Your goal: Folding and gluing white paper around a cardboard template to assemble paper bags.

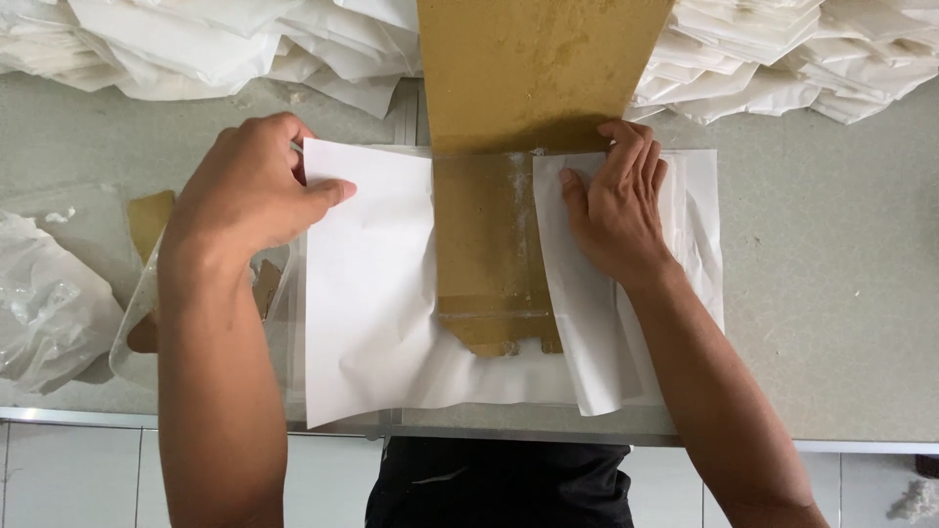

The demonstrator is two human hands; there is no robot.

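Starting at the left edge of the worktop (841,293): there's a crumpled clear plastic bag (44,308) and a scrap of brown card (149,220) next to it. Then the left hand (249,186), curled over the top left corner of a white paper sheet (367,284), thumb on top and fingers tucked behind the edge, so it's pinching that flap. The sheet sits near the front edge of the worktop, folded in from both sides around a long brown cardboard strip (533,68) that runs from the back edge toward the person. A bit of clear film shows over the card in the gap between the two flaps. The right hand (616,200) lies flat with fingers spread a little, pressing the right flap down onto the card. Along the back edge, on both sides of the strip, there are piles of folded white paper (782,59).
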